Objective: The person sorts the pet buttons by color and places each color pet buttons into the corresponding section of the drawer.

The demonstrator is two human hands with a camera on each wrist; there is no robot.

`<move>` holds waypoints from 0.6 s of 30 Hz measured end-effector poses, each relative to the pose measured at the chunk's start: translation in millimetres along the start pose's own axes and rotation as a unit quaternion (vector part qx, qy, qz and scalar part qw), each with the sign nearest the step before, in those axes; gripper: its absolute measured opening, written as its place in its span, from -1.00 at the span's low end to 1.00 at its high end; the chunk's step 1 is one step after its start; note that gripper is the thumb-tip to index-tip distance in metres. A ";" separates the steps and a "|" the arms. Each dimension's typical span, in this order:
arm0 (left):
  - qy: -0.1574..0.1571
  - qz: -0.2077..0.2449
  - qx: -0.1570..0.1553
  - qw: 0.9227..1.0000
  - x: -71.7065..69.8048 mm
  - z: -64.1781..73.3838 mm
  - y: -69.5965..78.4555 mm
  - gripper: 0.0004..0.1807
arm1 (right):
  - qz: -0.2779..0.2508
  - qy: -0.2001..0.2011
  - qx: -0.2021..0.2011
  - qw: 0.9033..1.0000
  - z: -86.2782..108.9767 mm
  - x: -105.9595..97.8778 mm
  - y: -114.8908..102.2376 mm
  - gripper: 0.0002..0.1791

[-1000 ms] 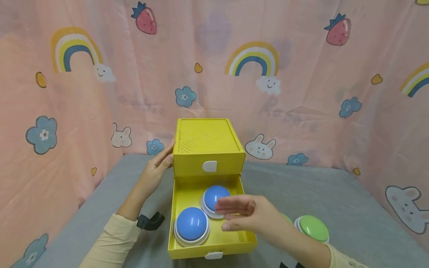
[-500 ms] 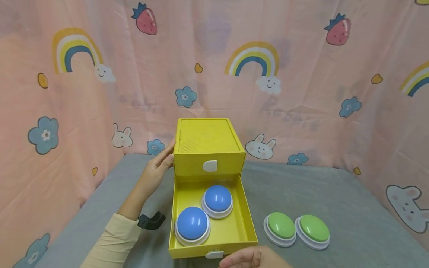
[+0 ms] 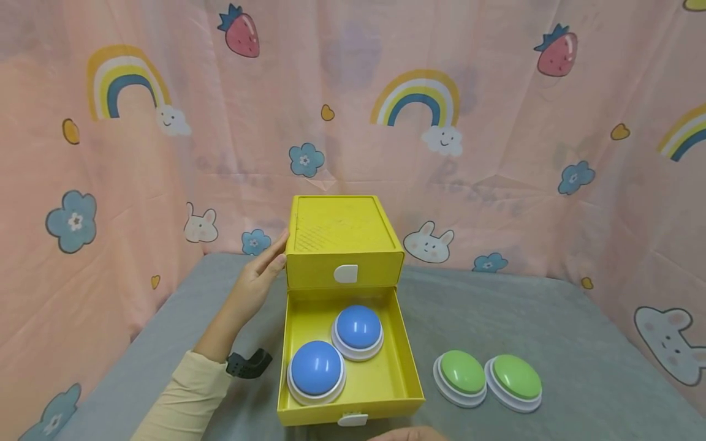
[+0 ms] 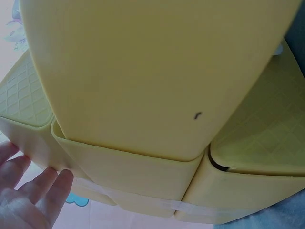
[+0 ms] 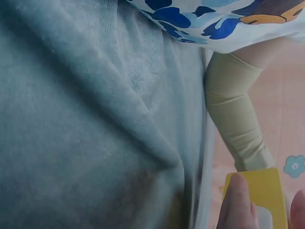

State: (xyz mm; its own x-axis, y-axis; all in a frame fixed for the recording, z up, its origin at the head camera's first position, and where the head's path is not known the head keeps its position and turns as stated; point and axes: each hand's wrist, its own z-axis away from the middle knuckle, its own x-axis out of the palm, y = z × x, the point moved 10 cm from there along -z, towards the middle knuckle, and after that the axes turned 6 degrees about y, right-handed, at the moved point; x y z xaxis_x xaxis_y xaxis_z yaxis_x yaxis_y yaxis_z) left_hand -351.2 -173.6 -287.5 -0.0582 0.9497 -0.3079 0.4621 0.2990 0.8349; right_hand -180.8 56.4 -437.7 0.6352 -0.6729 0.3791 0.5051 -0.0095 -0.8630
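A yellow drawer box (image 3: 342,223) stands on the grey cloth with its lower drawer (image 3: 380,387) pulled out toward me. Two push buttons with white bases lie in that drawer: a blue button (image 3: 315,367) at front left and another blue button (image 3: 358,326) behind it. My left hand (image 3: 250,288) rests its straight fingers on the box's left side; its fingertips (image 4: 62,181) also show in the left wrist view. At the bottom edge of the head view, my right hand (image 3: 410,435) is mostly cut off. Its extended fingers (image 5: 237,202) overlap the drawer front beside the white handle (image 5: 263,217).
Right of the drawer, a green button (image 3: 462,372) and a second green button (image 3: 516,375) sit side by side on the grey cloth (image 3: 485,312). The upper drawer (image 3: 309,271) is closed. A pink patterned curtain (image 3: 353,159) hangs behind and at both sides.
My right hand has moved from over the lower drawer down and back toward me, in front of the drawer, uncovering the rear blue button and the green buttons. The left hand has stayed.
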 end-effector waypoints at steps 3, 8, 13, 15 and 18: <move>-0.001 0.000 0.003 1.000 -0.2 -0.1 0.8 -0.42 | 0.006 0.008 -0.008 1.000 -4.4 -5.2 2.6 -0.51; -0.002 -0.002 0.001 1.000 -0.6 0.0 0.0 -0.42 | -0.065 -0.001 -0.005 0.998 -8.1 -5.4 7.7 -0.53; -0.001 -0.004 -0.003 1.000 -0.6 0.1 -1.4 -0.41 | -0.029 0.113 0.030 0.993 -13.4 -11.6 9.9 -0.43; -0.001 -0.005 -0.002 1.000 -0.5 0.2 -1.0 -0.41 | -0.004 0.143 0.038 0.989 -14.0 -12.2 8.7 -0.37; -0.001 -0.005 0.002 1.000 -0.1 0.2 0.4 -0.41 | 0.017 0.159 0.048 0.986 -14.6 -12.8 7.0 -0.29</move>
State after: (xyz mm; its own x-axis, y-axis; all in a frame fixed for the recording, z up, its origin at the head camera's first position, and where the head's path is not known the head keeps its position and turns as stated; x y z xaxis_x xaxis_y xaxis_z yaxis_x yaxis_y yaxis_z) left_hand -350.8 -173.5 -287.2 -0.0609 0.9463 -0.3176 0.4644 0.3085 0.8302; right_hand -193.9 54.1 -453.5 0.4446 -0.8701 0.2127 0.5493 0.0773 -0.8321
